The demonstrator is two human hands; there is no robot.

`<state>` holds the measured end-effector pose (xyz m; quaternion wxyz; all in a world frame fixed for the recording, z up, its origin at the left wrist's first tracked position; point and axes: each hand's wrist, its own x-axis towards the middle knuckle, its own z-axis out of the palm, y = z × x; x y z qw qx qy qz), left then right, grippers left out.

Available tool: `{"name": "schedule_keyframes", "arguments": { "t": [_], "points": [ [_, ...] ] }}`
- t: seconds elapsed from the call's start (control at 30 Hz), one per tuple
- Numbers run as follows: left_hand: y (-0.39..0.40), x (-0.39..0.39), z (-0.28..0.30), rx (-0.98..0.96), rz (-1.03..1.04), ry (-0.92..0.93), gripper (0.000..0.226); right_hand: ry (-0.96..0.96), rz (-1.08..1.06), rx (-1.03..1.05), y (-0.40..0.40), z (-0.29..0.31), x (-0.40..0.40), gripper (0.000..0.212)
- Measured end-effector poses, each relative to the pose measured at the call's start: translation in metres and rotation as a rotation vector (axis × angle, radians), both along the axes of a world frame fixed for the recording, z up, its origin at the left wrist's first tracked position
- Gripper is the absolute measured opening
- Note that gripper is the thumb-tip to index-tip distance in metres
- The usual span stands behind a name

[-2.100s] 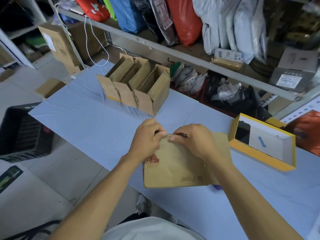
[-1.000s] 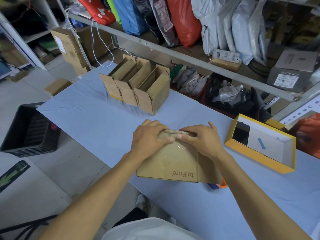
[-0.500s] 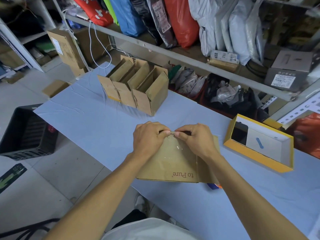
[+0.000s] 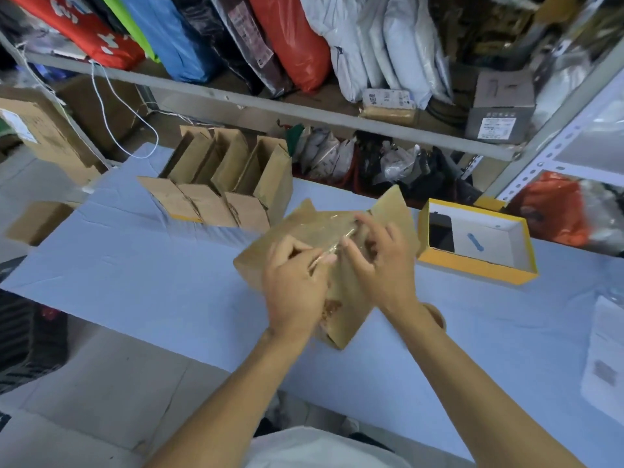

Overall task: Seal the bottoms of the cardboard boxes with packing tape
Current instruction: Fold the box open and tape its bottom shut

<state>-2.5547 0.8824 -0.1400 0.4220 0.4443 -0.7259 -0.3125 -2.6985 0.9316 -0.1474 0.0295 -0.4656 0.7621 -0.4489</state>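
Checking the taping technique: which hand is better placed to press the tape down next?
Probably the right hand: its straight fingers already lie on the clear tape across the cardboard box, while the left hand steadies the box.

We note a pale blue table (image 4: 141,285) running across the view. On its right part sits an open yellow-sided tray (image 4: 472,261) with a white inside and a dark opening at its left end. At the far right edge lies a white packet (image 4: 607,359), partly cut off. Behind the table, a grey metal shelf (image 4: 304,113) carries upright soft parcels: red (image 4: 290,38), blue (image 4: 172,35), white (image 4: 381,42). A grey carton with a label (image 4: 499,109) stands on the shelf's right end. A white cord (image 4: 135,113) hangs in a loop at left. Off the table's left edge, on the floor, we see a black crate (image 4: 27,336).
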Motion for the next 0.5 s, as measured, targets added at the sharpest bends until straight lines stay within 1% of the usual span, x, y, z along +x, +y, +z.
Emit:
{"name": "schedule_keyframes", "arguments": {
  "t": [0.07,0.1,0.17,0.2,0.23,0.27,0.3,0.33,0.4,0.47,0.5],
  "points": [
    [0.013,-0.002,-0.019,-0.14,-0.15,-0.215,0.012,-0.189,-0.018,0.161,0.008,-0.019,0.01,0.046],
    [0.017,-0.002,-0.031,-0.121,-0.26,-0.337,0.012,-0.243,-0.026,0.251,0.013,-0.033,0.014,0.042],
    [0.02,0.004,-0.055,-0.034,-0.485,-0.515,0.02,-0.315,-0.048,0.37,0.02,-0.064,0.023,0.024],
    [0.017,0.009,-0.063,-0.038,-0.578,-0.536,0.024,-0.355,-0.057,0.406,0.025,-0.076,0.029,0.022],
    [0.011,0.014,-0.069,-0.093,-0.623,-0.524,0.025,-0.392,-0.063,0.426,0.029,-0.084,0.035,0.029],
    [0.002,0.019,-0.073,-0.129,-0.615,-0.5,0.024,-0.421,-0.066,0.433,0.03,-0.089,0.04,0.041],
    [-0.01,0.025,-0.075,-0.097,-0.578,-0.48,0.022,-0.452,-0.066,0.428,0.03,-0.09,0.045,0.051],
    [-0.025,0.032,-0.078,-0.029,-0.522,-0.502,0.021,-0.5,-0.071,0.418,0.028,-0.09,0.049,0.058],
    [-0.062,0.047,-0.087,0.031,-0.372,-0.623,0.031,-0.586,-0.098,0.4,0.023,-0.088,0.053,0.062],
    [-0.101,0.06,-0.094,0.067,-0.25,-0.73,0.048,-0.601,-0.11,0.42,0.02,-0.086,0.054,0.061],
    [-0.118,0.066,-0.097,0.136,-0.219,-0.744,0.057,-0.598,-0.113,0.438,0.02,-0.085,0.053,0.06]
  ]
}}
